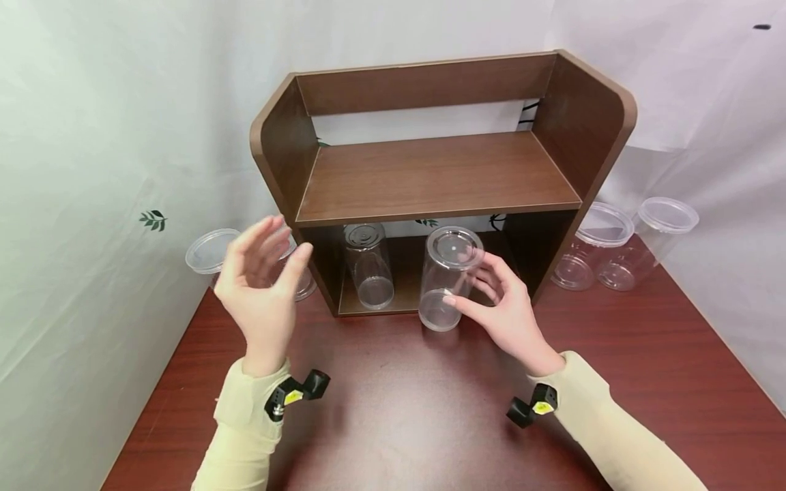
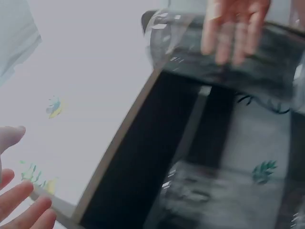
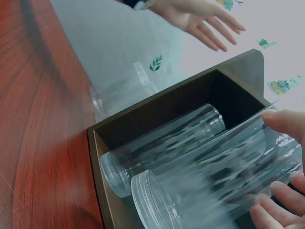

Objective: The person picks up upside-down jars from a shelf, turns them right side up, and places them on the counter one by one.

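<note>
Head view: wooden shelf unit point(image 1: 430, 177) stands at back of red-brown table point(image 1: 393, 423). Right hand point(image 1: 506, 310) grips a clear lidded jar point(image 1: 447, 276), thumb on near side, fingers wrapped behind it; jar upright at front edge of lower compartment, base on or just above the table, can't tell which. Left hand point(image 1: 260, 283) raised, fingers loosely spread, holds nothing, hovers just left of shelf. Second jar point(image 1: 368, 266) already inside lower compartment, left of the held one. Step in hand, as I judge it: jar no. 2 going into the lower bay beside the first. Next move calls for sliding it back under the upper board w/o knocking its neighbour; gap betw. the two is narrow.

Left wrist view: blurred. Left fingertips point(image 2: 24, 205) at bottom corner, spread, nothing in them. Shelf side panel point(image 2: 119, 157) runs diagonally; right hand's fingers point(image 2: 233, 28) visible at top on jar. Little else legible.

Right wrist view: held jar point(image 3: 214, 186) fills the foreground, right fingers point(image 3: 281, 200) curled on its wall. Stowed jar point(image 3: 162, 148) sits just beside it inside the bay, close, maybe touching. Left hand point(image 3: 200, 16) open, above.

Surroundings: more jars left of shelf point(image 1: 211, 251), partly behind left hand; two more at right point(image 1: 592, 245), point(image 1: 651, 239), well apart from the hands. Main obstacles: upper board overhead, stowed jar alongside.
</note>
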{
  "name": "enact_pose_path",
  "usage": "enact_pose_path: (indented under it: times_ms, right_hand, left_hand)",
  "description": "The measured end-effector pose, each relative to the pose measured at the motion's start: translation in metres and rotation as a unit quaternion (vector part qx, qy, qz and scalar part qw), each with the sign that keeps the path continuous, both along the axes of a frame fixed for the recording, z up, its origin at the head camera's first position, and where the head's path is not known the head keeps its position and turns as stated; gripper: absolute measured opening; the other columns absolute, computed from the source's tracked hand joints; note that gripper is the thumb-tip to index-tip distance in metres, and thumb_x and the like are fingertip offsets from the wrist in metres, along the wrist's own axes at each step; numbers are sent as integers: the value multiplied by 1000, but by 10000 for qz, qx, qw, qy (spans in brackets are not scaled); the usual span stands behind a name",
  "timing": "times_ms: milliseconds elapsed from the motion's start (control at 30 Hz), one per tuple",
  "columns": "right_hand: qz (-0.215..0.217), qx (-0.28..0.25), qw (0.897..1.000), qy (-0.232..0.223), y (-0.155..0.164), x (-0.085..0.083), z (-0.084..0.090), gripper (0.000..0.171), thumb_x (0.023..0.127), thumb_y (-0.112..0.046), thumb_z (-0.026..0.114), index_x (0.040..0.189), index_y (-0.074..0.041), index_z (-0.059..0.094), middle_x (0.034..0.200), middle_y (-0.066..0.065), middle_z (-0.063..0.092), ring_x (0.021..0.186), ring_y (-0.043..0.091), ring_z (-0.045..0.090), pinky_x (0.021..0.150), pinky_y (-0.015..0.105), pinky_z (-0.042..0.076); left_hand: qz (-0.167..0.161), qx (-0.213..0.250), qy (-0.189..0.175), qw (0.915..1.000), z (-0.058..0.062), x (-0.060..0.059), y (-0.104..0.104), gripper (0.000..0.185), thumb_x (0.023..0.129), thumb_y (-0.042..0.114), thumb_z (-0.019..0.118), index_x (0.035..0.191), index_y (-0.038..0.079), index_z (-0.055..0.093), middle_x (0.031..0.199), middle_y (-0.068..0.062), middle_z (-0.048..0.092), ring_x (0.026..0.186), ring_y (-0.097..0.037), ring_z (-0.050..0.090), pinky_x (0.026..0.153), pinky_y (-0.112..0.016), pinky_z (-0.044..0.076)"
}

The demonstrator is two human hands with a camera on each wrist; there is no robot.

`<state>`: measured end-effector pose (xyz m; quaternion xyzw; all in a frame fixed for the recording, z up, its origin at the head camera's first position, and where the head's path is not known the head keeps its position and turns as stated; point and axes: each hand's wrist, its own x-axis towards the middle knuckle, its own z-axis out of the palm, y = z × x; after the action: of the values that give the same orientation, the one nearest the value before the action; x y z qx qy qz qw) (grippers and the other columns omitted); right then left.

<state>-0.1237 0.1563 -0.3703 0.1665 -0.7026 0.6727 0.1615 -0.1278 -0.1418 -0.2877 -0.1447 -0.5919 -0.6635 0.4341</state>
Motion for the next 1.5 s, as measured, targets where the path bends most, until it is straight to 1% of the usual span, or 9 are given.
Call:
enact_pose_path:
  times_ms: [200, 367, 567, 700, 900, 1067, 1200, 1367, 1500]
  right_hand:
    - [116, -132, 9998, 118, 1, 7, 6, 69, 75, 16, 82, 136, -2, 56, 135, 11, 59, 117, 25, 62, 102, 34, 50]
    - [262, -374, 9988, 195, 1, 12, 9, 72, 73, 21, 81, 137, 0, 55, 134, 15, 58, 116, 25, 62, 101, 34, 51]
    - [526, -531, 9965, 366, 1, 18, 13, 72, 73, 19, 81, 137, 5, 52, 135, 20, 57, 120, 29, 61, 103, 38, 49]
    - [588, -596, 9959, 356, -1, 23, 17, 73, 73, 19, 82, 138, 5, 51, 136, 21, 56, 120, 29, 60, 103, 39, 48]
    - [732, -736, 9936, 449, -4, 28, 22, 74, 72, 26, 77, 139, 8, 50, 136, 25, 56, 122, 30, 60, 103, 41, 48]
    - [875, -896, 9910, 468, -7, 33, 23, 74, 72, 28, 75, 138, 7, 50, 135, 22, 56, 120, 29, 61, 102, 42, 48]
    - [962, -986, 9894, 460, -9, 35, 23, 73, 72, 28, 75, 138, 6, 50, 134, 22, 56, 119, 31, 61, 101, 44, 48]
    - [1011, -1005, 9889, 425, -10, 35, 22, 73, 74, 26, 75, 138, 4, 50, 133, 22, 57, 121, 31, 61, 102, 46, 48]
    - [999, -953, 9895, 421, -8, 34, 23, 71, 75, 26, 74, 139, 6, 48, 132, 23, 59, 123, 34, 60, 103, 43, 48]
  left_hand:
    - [-736, -723, -115, 9946, -33, 2, 6, 50, 75, -16, 82, 122, -9, 66, 115, -23, 70, 99, -34, 71, 90, -40, 57]
    - [-1139, -1297, -423, 9841, -48, 9, 18, 53, 73, -19, 81, 123, -7, 67, 116, -21, 71, 100, -35, 70, 91, -42, 56]
    - [-1683, -1806, -1195, 9616, -58, 24, 35, 55, 72, -16, 84, 123, -9, 65, 118, -19, 70, 106, -30, 69, 96, -47, 53]
    - [-1994, -2104, -1568, 9441, -81, 19, 40, 63, 72, -5, 90, 130, 1, 65, 126, -7, 68, 116, -25, 65, 103, -44, 48]
    - [-2432, -2364, -1671, 9258, -109, 11, 47, 76, 71, 9, 95, 139, 8, 60, 135, 0, 64, 123, -23, 60, 106, -44, 46]
    - [-2757, -2432, -1705, 9142, -113, 16, 59, 92, 65, 6, 98, 146, 11, 53, 141, -4, 59, 127, -24, 58, 108, -45, 45]
    - [-2757, -2534, -1741, 9108, -102, 25, 67, 95, 62, 1, 97, 145, 6, 50, 141, -9, 58, 125, -24, 59, 107, -39, 46]
    - [-2733, -2507, -1700, 9130, -91, 30, 71, 84, 65, -5, 94, 139, -3, 53, 136, -19, 61, 117, -23, 62, 102, -30, 48]
    - [-2701, -2402, -1567, 9191, -102, 24, 69, 83, 66, -7, 93, 139, -3, 55, 134, -19, 62, 117, -26, 63, 102, -30, 48]
